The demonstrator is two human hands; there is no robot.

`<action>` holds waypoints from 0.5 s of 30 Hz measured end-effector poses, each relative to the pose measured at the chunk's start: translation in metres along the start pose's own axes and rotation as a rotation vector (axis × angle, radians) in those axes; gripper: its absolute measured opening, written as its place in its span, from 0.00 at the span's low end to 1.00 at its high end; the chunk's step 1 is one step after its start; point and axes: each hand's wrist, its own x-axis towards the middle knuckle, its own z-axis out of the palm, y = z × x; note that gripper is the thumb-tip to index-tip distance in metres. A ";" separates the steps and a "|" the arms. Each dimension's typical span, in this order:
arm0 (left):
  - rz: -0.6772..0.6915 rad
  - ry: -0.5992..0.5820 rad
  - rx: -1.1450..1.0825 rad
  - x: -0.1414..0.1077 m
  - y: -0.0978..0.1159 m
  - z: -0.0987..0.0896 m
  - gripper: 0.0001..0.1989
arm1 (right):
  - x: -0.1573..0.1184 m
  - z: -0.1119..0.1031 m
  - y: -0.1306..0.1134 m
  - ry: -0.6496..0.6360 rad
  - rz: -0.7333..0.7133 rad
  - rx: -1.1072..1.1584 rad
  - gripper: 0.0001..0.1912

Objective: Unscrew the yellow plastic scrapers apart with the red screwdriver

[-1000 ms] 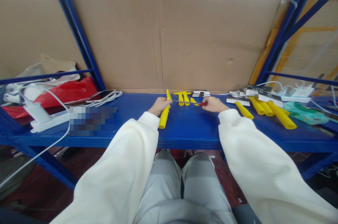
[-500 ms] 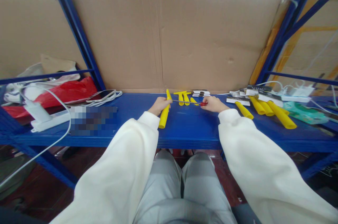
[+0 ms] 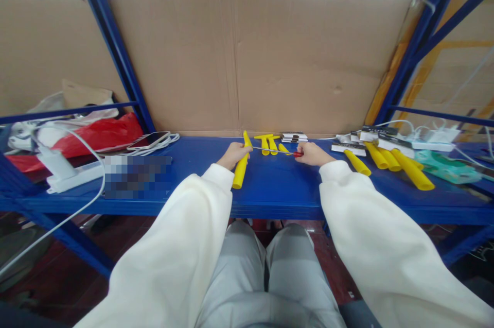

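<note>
My left hand (image 3: 234, 155) is closed around a yellow tapered plastic handle (image 3: 240, 171), which slants up and away on the blue shelf. In my right hand (image 3: 313, 154) is a screwdriver (image 3: 298, 154), its red grip mostly covered by my fingers. The thin metal shaft points left, and its tip meets the upper part of the yellow handle near my left fingers. Whether the tip sits in a screw is too small to tell. Just behind the shaft lie several yellow T-shaped pieces (image 3: 273, 145) and a small stack of black-and-white boxes (image 3: 294, 137).
On the right are more yellow handles (image 3: 412, 169), black-and-white boxes (image 3: 349, 149), a green plastic bag (image 3: 447, 167) and white cables. Left stand a power strip (image 3: 73, 177), a phone (image 3: 148, 140) and a red bag (image 3: 116, 130). A cardboard panel (image 3: 301, 65) backs the shelf.
Both hands keep their hold on the yellow handle and the screwdriver, with almost no visible movement. The whole view has shifted very slightly.
</note>
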 end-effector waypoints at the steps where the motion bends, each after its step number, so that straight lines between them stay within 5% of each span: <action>1: 0.000 -0.001 -0.001 0.000 0.000 0.000 0.12 | 0.000 0.001 0.001 0.002 -0.003 0.008 0.04; 15: -0.004 0.013 -0.002 -0.002 0.002 0.000 0.13 | 0.000 -0.002 -0.002 -0.036 0.023 0.010 0.05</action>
